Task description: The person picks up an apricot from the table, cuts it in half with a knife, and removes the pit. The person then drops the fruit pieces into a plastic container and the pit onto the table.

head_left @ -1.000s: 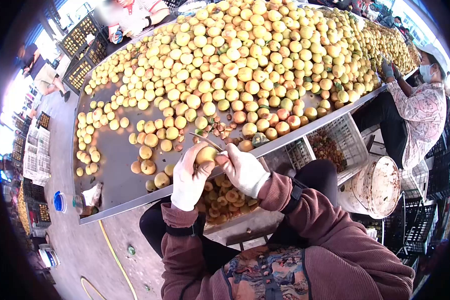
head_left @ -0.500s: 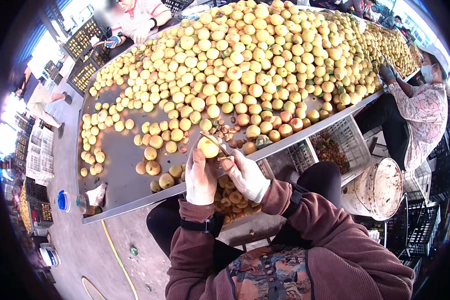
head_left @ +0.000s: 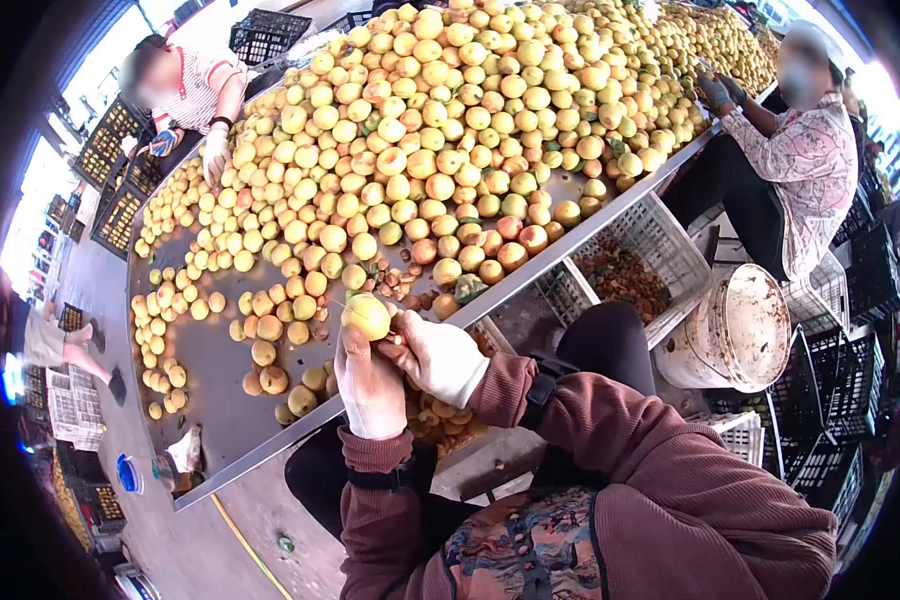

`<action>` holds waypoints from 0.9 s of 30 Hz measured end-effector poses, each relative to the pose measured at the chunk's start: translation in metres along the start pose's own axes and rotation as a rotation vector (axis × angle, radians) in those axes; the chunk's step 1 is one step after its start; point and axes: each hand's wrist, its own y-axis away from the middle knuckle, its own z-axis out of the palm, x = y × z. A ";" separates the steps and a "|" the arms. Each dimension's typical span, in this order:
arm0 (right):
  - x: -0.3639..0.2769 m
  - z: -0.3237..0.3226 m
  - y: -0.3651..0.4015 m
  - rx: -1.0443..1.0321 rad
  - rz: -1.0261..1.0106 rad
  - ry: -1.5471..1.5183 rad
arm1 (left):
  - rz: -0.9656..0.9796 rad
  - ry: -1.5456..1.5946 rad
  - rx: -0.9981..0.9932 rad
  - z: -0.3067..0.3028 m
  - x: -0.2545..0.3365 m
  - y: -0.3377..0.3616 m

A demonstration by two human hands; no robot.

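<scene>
A yellow peach (head_left: 366, 317) rests in the fingers of my left hand (head_left: 372, 385), which wears a pale glove and is closed around it. My right hand (head_left: 440, 355), gloved too, is pinched against the fruit's right side. It grips a thin blade-like tool, now mostly hidden by the fingers and the peach. Beyond both hands, small reddish scraps (head_left: 395, 278) lie on the metal table (head_left: 215, 370) beside loose peaches. Below the table edge, under my right wrist, cut fruit pieces (head_left: 445, 420) fill a container that my arms partly cover.
A large peach heap (head_left: 450, 130) covers the table. On the right are a crate of brown scraps (head_left: 625, 280), a dirty white bucket (head_left: 735, 330) and a seated co-worker (head_left: 795, 170). Another co-worker (head_left: 195, 90) reaches into the heap at far left. A raised metal rim (head_left: 300, 425) edges the table.
My view has shifted, and the hands with the peach appear further left and slightly lower. The thin tool, visible across the fruit before, is now mostly hidden. The far-left co-worker's gloved hand now touches the heap.
</scene>
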 end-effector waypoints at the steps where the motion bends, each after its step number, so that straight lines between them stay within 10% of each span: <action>1: 0.003 0.001 0.001 0.010 0.006 0.004 | -0.004 0.001 -0.012 0.000 0.002 0.000; 11: -0.003 -0.005 0.001 0.057 -0.018 -0.060 | 0.157 -0.506 0.055 0.001 0.006 -0.002; 13: 0.009 -0.002 0.003 -0.041 0.042 0.049 | -0.053 -0.234 0.077 -0.009 -0.017 -0.009; 17: 0.032 0.012 0.000 -0.170 0.075 -0.303 | 0.027 -0.349 -0.028 -0.028 -0.005 -0.012; 23: 0.004 0.002 0.006 -0.140 0.115 -0.014 | 0.134 -0.430 0.151 0.003 0.003 -0.007; 27: -0.001 -0.003 0.007 -0.176 0.110 -0.208 | -0.076 0.119 0.014 -0.015 0.003 -0.007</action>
